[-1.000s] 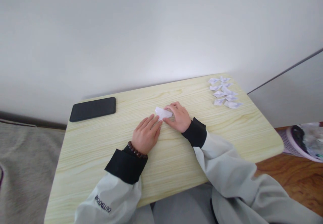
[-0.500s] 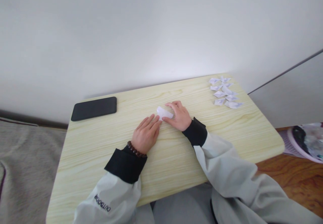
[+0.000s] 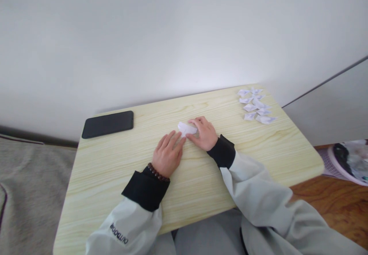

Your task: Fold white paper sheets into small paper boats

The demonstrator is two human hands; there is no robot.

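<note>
At the middle of a pale wood-grain table (image 3: 207, 193), between two hands, lies a small folded piece of white paper (image 3: 183, 129). The left hand (image 3: 167, 153) rests palm down, its fingers slightly spread; the tips of the fingers nearest the paper meet its near left end. The right hand (image 3: 205, 135) is curved about the other end, with the thumb at the near edge and the forefinger at the far edge; these two stand apart with the paper between them, and how firmly they press cannot be told. A beaded bracelet (image 3: 156, 172) circles the left wrist, just above a black cuff (image 3: 146, 190). Near the table's far left corner lies a dark phone (image 3: 107, 124). Toward the far right corner, small folded white papers (image 3: 259, 103) form a close group. Beyond the right edge stands a lilac mesh bin (image 3: 326, 160) with mixed contents.
</note>
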